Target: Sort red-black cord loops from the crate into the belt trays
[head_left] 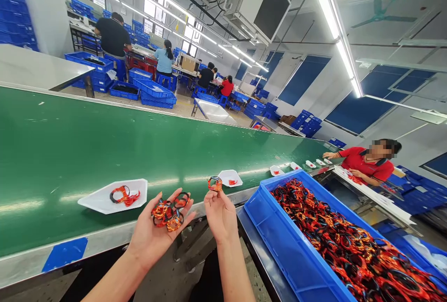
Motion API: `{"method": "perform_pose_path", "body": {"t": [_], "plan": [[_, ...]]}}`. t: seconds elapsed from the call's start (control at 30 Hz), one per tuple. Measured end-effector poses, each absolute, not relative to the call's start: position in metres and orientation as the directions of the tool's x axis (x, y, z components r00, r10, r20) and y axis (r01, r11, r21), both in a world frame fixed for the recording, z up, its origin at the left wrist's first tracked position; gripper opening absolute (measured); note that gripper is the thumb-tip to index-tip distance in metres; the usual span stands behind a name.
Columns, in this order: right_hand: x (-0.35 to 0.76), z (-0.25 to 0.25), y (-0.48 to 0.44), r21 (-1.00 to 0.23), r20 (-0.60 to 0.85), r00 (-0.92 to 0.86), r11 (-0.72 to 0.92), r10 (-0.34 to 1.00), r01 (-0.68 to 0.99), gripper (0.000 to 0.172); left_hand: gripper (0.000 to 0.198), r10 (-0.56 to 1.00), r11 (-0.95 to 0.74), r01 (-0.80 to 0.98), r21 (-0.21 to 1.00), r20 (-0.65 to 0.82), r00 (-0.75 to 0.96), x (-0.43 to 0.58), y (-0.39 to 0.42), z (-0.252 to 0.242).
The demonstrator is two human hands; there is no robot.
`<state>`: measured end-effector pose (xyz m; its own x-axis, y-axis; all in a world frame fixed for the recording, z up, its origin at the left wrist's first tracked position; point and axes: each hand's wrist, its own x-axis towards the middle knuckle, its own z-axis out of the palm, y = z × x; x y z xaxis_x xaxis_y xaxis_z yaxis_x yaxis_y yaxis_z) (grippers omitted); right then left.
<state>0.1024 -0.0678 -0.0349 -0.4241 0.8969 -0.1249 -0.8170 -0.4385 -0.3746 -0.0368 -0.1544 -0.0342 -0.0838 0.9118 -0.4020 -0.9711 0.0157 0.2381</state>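
Observation:
My left hand (160, 220) is palm up and cupped, holding several orange-and-black ring-shaped pieces (167, 212). In the fingertips of my right hand (220, 213) one more such ring (214, 183) is pinched, raised at the belt's near edge. A white boat-shaped tray (101, 198) lies on the green conveyor belt (104, 143) to the left, with one orange-and-black ring and small red parts inside. Just behind my right hand sits another white tray (226, 174) with small red parts; no ring shows in it.
A blue bin (272, 218) full of orange-and-black rings stands at my right. Farther along the belt are several white trays (276, 171). A co-worker in red (366, 164) sits at its far right end. Other people, blue crates (157, 92) and tables are behind the belt.

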Motion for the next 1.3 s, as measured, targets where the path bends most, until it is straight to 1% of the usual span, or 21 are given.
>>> {"method": "perform_pose_path", "body": {"t": [0.13,0.37,0.5,0.67,0.8,0.9,1.07,1.13,1.2,1.27,1.3], "plan": [[0.102,-0.038,-0.072,-0.412,-0.094,-0.453,-0.449,0.886,-0.793,0.01,0.039,0.911,0.007,-0.967,0.254,-0.401,-0.099,-0.039,-0.158,-0.034],[0.106,-0.043,-0.082,-0.443,-0.035,-0.469,-0.434,0.882,-0.784,0.016,0.041,0.91,0.014,-0.968,0.251,-0.404,-0.091,-0.037,-0.161,-0.035],[0.108,-0.044,-0.086,-0.512,-0.015,-0.45,-0.393,0.893,-0.763,0.019,0.042,0.915,0.02,-0.965,0.26,-0.394,-0.087,-0.038,-0.166,-0.037],[0.107,-0.049,-0.088,-0.606,0.012,-0.384,-0.299,0.923,-0.737,0.022,0.042,0.915,0.018,-0.961,0.276,-0.393,-0.096,-0.04,-0.17,-0.036],[0.106,-0.052,-0.09,-0.655,0.03,-0.369,-0.261,0.929,-0.71,0.022,0.043,0.915,0.011,-0.962,0.273,-0.39,-0.1,-0.04,-0.171,-0.034],[0.105,-0.052,-0.091,-0.654,0.011,-0.377,-0.279,0.926,-0.703,0.022,0.043,0.921,0.02,-0.965,0.261,-0.38,-0.083,-0.039,-0.172,-0.034],[0.103,-0.052,-0.095,-0.598,-0.042,-0.418,-0.358,0.907,-0.717,0.023,0.043,0.923,0.021,-0.965,0.261,-0.376,-0.082,-0.039,-0.173,-0.034],[0.103,-0.054,-0.095,-0.609,-0.041,-0.423,-0.358,0.905,-0.708,0.022,0.043,0.918,0.016,-0.965,0.263,-0.386,-0.09,-0.04,-0.173,-0.033],[0.103,-0.057,-0.093,-0.671,-0.011,-0.383,-0.291,0.923,-0.682,0.02,0.042,0.913,0.009,-0.963,0.27,-0.395,-0.102,-0.041,-0.174,-0.033],[0.101,-0.056,-0.087,-0.796,0.062,-0.28,-0.122,0.958,-0.593,0.018,0.042,0.911,0.001,-0.959,0.284,-0.396,-0.117,-0.041,-0.175,-0.034],[0.1,-0.055,-0.083,-0.864,0.119,-0.218,-0.007,0.969,-0.503,0.016,0.042,0.91,-0.004,-0.957,0.292,-0.396,-0.125,-0.042,-0.176,-0.034]]}}
